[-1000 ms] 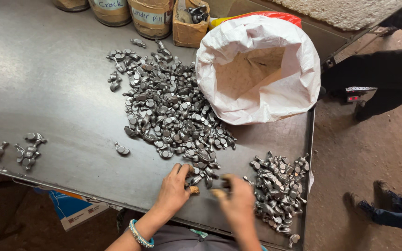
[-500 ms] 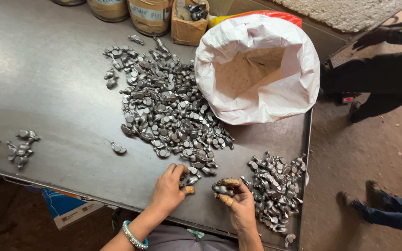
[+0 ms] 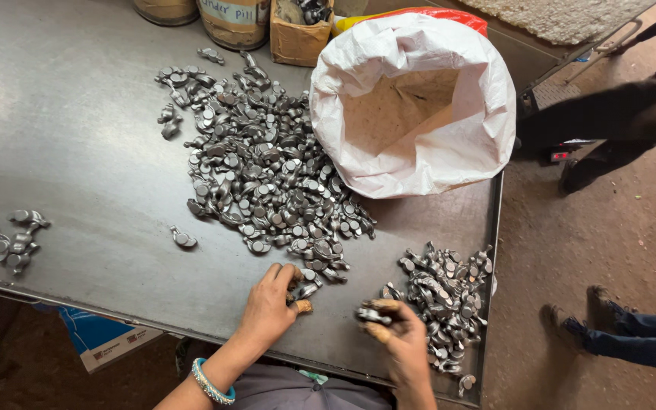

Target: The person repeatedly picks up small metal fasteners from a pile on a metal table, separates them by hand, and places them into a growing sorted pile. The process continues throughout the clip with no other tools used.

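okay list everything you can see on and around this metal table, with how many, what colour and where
metal table: one, grey, fills the view
big pile of metal parts: many, silver-grey, table centre
smaller pile: many, silver-grey, near right corner
little cluster: few, grey, left edge
sack: one, white, open, right of big pile
cardboard box: one, brown, far edge
tubs: two, far edge
other people's shoes: floor, right
left hand: at big pile's near end
right hand: holding a metal part

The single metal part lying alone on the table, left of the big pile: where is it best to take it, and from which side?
Probably from above, pinching the lone part across its narrow middle. It lies flat on the table with bare surface all around, so fingers can close on both sides freely. The left hand is nearest. Finer shape is too small to tell.
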{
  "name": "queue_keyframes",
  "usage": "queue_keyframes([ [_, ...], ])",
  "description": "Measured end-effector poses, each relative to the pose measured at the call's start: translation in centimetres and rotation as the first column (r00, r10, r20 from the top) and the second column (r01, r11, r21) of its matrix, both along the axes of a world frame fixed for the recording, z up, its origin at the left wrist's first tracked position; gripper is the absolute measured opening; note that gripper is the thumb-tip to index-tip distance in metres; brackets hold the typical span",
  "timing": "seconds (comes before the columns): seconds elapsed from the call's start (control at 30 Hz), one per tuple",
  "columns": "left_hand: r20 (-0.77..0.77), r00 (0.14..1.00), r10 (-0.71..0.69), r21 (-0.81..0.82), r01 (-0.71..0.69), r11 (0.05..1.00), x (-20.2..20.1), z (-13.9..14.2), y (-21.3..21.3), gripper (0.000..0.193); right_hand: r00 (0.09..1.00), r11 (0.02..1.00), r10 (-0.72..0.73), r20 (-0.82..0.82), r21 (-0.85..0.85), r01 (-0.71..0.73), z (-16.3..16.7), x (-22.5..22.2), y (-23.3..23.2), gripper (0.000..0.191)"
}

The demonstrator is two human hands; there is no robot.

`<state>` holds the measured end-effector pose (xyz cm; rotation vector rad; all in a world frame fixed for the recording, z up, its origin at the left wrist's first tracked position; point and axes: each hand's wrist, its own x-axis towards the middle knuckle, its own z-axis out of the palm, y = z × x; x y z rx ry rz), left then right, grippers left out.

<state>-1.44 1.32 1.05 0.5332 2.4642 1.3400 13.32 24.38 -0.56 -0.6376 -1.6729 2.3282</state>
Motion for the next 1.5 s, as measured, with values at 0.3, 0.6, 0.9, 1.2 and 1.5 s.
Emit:
queue_keyframes([
  [0.3,0.05,0.999,0.009,-0.029,-0.008,1.0,-0.1,0.5,0.0,0.051,0.729,0.282,-0.518,0.447,0.894,-0.348,10.4,1.5,3.9,0.035],
  [0.6,0.01,1.0,0.021,-0.023,-0.021,1.0,-0.1,-0.3,0.0,0.047,0.989,0.249,-0.003,0.147,0.958,-0.141,3.2,-7.6,-5.1,0.038],
  [0.9,-0.017,0.999,0.048,-0.023,-0.048,0.999,-0.1,-1.3,-0.3,0.045,0.945,0.216,-0.049,0.323,0.927,-0.306,3.1,-7.4,-5.9,0.03],
  [1.2,-0.014,0.998,0.059,0.042,-0.059,0.997,0.0,-1.3,0.7,0.044,0.956,0.287,-0.008,0.294,0.916,-0.28,1.2,-4.0,-5.1,0.034],
  [1.5,0.059,0.992,-0.107,0.291,0.086,0.953,1.2,2.1,-0.1,0.045,1.0,0.968,0.003,-0.008,-0.251,-0.005,-1.7,-1.9,-1.3,0.043],
])
